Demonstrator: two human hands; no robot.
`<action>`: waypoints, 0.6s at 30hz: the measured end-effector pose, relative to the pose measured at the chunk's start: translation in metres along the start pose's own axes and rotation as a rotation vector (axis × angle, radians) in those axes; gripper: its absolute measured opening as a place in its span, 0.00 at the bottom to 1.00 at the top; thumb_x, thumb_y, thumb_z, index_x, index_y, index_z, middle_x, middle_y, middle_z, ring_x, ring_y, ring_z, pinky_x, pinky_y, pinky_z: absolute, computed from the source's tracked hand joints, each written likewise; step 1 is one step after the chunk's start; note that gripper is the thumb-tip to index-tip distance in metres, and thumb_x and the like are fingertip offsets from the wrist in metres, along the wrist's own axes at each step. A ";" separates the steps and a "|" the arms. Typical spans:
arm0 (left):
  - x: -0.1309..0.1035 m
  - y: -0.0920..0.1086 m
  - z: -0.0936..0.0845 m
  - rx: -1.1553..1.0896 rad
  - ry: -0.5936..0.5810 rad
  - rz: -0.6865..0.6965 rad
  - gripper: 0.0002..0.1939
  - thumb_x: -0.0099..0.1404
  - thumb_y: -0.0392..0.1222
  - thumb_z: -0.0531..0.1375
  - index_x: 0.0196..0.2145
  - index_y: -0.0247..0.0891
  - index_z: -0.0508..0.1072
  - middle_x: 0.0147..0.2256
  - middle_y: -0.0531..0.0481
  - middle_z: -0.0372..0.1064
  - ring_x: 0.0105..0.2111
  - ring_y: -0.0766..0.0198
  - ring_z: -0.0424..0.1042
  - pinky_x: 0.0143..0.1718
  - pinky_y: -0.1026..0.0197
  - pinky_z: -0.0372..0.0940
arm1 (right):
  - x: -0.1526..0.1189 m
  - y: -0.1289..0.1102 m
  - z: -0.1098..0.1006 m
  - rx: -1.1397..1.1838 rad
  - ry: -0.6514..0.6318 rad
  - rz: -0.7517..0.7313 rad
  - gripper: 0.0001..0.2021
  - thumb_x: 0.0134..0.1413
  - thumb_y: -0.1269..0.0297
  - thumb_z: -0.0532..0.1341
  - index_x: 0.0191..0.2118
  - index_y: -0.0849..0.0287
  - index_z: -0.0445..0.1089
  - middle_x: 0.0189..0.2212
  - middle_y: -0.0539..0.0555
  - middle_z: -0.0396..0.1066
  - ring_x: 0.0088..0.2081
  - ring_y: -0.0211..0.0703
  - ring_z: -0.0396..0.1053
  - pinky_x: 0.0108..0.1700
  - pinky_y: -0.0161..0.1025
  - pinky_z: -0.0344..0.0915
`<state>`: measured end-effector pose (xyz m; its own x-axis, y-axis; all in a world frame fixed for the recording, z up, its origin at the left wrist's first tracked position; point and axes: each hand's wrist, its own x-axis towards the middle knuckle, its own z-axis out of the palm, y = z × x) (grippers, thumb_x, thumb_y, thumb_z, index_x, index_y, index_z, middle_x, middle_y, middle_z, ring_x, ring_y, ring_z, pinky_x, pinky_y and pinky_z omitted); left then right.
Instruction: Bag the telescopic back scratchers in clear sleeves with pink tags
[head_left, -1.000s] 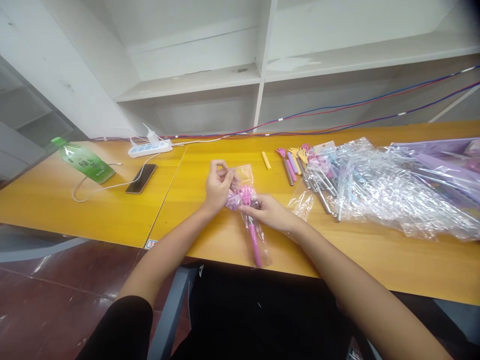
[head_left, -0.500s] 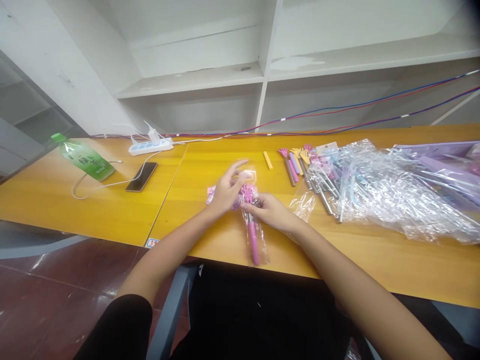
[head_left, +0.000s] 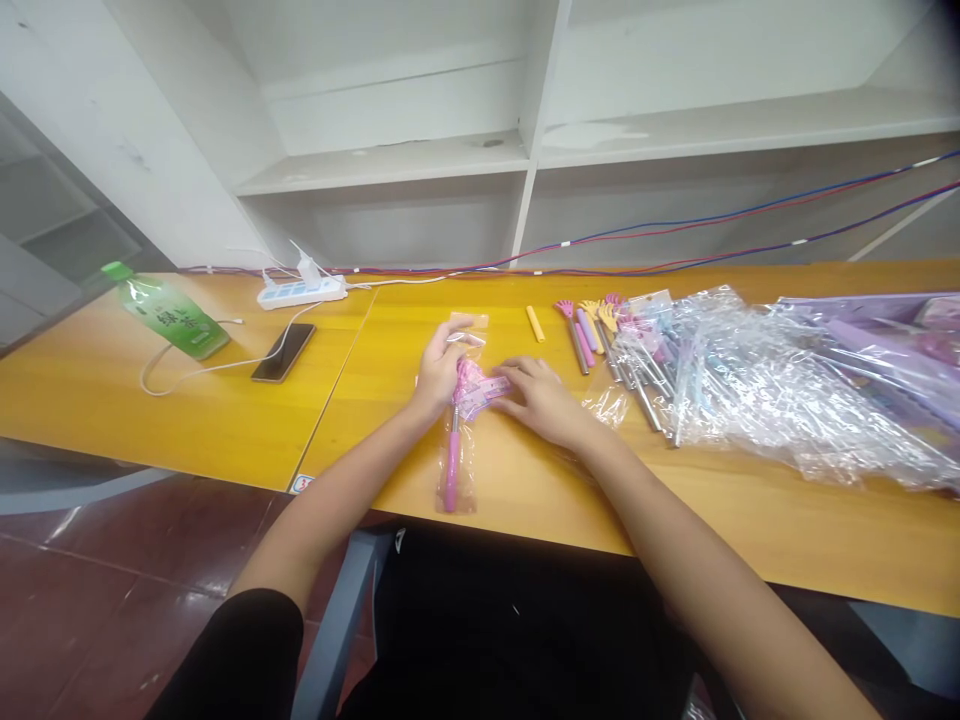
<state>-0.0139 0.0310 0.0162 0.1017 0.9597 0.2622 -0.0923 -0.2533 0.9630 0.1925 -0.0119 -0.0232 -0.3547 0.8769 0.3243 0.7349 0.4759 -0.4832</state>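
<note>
A pink telescopic back scratcher (head_left: 452, 470) in a clear plastic bag lies on the table before me, its grip toward the front edge. My left hand (head_left: 439, 372) closes around the upper part of the bag, beside the pink claw head. A pink and purple printed card (head_left: 484, 393) crosses the scratcher just below the head. The card's right end is between the thumb and fingers of my right hand (head_left: 541, 400). Whether the card is inside or outside the bag I cannot tell.
Several unwrapped back scratchers (head_left: 581, 340) and a yellow tube (head_left: 535, 324) lie beyond my right hand. A heap of bagged scratchers (head_left: 772, 390) and a purple bin (head_left: 847, 305) are at right. Leftward are a phone (head_left: 283, 353), a power strip (head_left: 300, 291) and a green bottle (head_left: 176, 315).
The bagged back scratcher has shifted left with my left hand. The printed card, earlier mostly behind my left hand, now lies across the scratcher, with my right hand at its end.
</note>
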 end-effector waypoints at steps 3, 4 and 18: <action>-0.003 0.001 0.002 0.009 -0.055 -0.004 0.25 0.60 0.30 0.56 0.55 0.39 0.75 0.51 0.44 0.79 0.48 0.59 0.77 0.44 0.61 0.68 | 0.002 0.002 0.006 -0.059 -0.028 0.064 0.16 0.67 0.54 0.66 0.55 0.54 0.76 0.56 0.64 0.73 0.57 0.65 0.68 0.58 0.61 0.67; -0.004 0.001 0.003 0.024 -0.075 -0.004 0.27 0.60 0.29 0.57 0.56 0.39 0.75 0.53 0.44 0.79 0.49 0.58 0.76 0.45 0.60 0.69 | 0.003 0.002 0.006 -0.050 -0.023 0.093 0.14 0.65 0.55 0.68 0.52 0.55 0.76 0.54 0.64 0.74 0.56 0.64 0.69 0.57 0.59 0.67; -0.009 -0.020 0.007 0.047 -0.260 -0.190 0.28 0.61 0.33 0.61 0.59 0.35 0.76 0.52 0.39 0.82 0.41 0.60 0.81 0.48 0.57 0.73 | 0.001 0.029 -0.035 0.304 0.460 0.361 0.13 0.64 0.52 0.66 0.49 0.52 0.73 0.33 0.53 0.78 0.31 0.48 0.71 0.42 0.46 0.69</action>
<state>-0.0061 0.0269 -0.0046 0.3632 0.9283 0.0792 -0.0025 -0.0840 0.9965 0.2338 0.0004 -0.0084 0.2160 0.8991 0.3808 0.5417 0.2141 -0.8128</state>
